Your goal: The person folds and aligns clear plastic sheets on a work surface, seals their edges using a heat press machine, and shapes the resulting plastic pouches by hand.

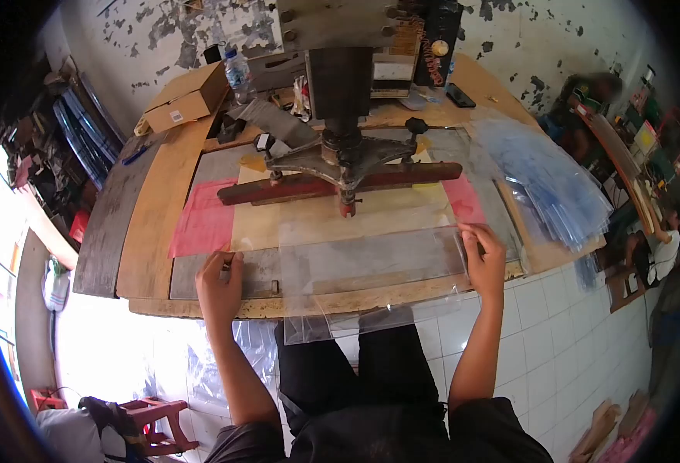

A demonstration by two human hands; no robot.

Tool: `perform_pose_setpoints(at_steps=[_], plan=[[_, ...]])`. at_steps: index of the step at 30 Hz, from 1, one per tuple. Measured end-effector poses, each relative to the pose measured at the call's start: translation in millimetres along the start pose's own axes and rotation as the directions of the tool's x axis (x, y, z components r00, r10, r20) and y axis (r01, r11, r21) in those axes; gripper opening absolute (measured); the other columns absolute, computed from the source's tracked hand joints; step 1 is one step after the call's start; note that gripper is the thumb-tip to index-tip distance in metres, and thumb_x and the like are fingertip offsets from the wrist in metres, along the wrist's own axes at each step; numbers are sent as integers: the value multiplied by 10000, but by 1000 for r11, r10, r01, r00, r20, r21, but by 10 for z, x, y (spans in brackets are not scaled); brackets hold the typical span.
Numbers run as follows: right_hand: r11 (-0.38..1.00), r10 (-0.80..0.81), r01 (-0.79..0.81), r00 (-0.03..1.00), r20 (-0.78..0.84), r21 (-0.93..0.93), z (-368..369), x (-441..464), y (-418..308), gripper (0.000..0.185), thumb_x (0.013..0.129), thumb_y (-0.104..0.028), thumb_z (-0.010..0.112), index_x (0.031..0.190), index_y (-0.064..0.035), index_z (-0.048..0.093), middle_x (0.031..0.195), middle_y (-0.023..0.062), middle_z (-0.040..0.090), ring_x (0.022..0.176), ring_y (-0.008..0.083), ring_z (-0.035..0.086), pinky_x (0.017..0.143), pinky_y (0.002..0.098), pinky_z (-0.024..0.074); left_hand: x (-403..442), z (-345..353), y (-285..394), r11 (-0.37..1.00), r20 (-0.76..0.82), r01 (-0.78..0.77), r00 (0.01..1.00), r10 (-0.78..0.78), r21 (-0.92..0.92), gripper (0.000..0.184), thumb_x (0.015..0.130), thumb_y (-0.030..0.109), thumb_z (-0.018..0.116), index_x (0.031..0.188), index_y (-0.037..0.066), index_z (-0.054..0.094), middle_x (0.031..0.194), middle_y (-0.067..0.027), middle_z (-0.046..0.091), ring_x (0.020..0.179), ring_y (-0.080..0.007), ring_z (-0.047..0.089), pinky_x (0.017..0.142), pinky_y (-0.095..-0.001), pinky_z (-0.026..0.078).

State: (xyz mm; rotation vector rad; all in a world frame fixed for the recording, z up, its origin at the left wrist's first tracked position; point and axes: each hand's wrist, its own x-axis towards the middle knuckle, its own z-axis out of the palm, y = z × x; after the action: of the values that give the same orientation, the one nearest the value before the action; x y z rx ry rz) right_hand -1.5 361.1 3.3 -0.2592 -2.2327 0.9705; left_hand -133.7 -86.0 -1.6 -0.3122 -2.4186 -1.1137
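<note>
A clear plastic sheet (375, 266) lies across the front of the machine bed, its near end hanging over the table edge above my lap. My right hand (484, 253) pinches the sheet's far right corner. At the left, my left hand (220, 287) is closed, thumb against curled fingers, by the near left corner of a cream sheet (259, 228); whether anything is in it is hidden. Beyond both hands, the press head with its long red-edged bar (340, 184) stands over the cream sheet. Pink pieces (202, 220) show at either side of the bed.
A stack of clear plastic sheets (544, 177) rests on the right of the table (155, 224). Toward the back are an open cardboard box (186, 100), a water bottle (237, 73) and a phone (460, 96). Other people (664, 251) sit at the far right.
</note>
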Motion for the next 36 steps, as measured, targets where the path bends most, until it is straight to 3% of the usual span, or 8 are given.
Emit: perform_pose_setpoints(at_steps=[6,15,32,36], plan=[[998,30,-28,999,-27,63,-48,-43,165,233,1078,-172,658,1074,30,773,962,111,767,884,206,736,810,329,551,-30,-16,-66,993,28,-113,993,114,-23,217,996,139,741,902,-53,706,851,-163,712,768,-285,705,734,-399,544],[993,64,-54,993,-96,102,-20,-49,220,236,1080,-182,668,1020,26,762,929,102,769,829,201,758,765,330,556,-20,3,-75,997,16,12,1000,-11,-78,213,999,145,746,924,-53,722,872,-163,733,770,-250,709,744,-374,547],[998,52,-49,995,-81,38,3,-69,167,206,1065,-135,674,1044,48,766,903,86,762,809,166,737,752,303,551,-32,-7,-34,999,9,-45,999,45,-29,204,992,140,754,922,-49,721,865,-164,723,764,-274,708,723,-385,545],[999,23,-18,994,-108,50,19,-71,180,228,1058,-190,706,1009,22,775,878,108,746,751,196,721,690,330,526,-34,-8,-46,999,5,-52,999,52,-16,222,998,145,754,911,-53,707,847,-162,710,748,-277,690,727,-385,536]])
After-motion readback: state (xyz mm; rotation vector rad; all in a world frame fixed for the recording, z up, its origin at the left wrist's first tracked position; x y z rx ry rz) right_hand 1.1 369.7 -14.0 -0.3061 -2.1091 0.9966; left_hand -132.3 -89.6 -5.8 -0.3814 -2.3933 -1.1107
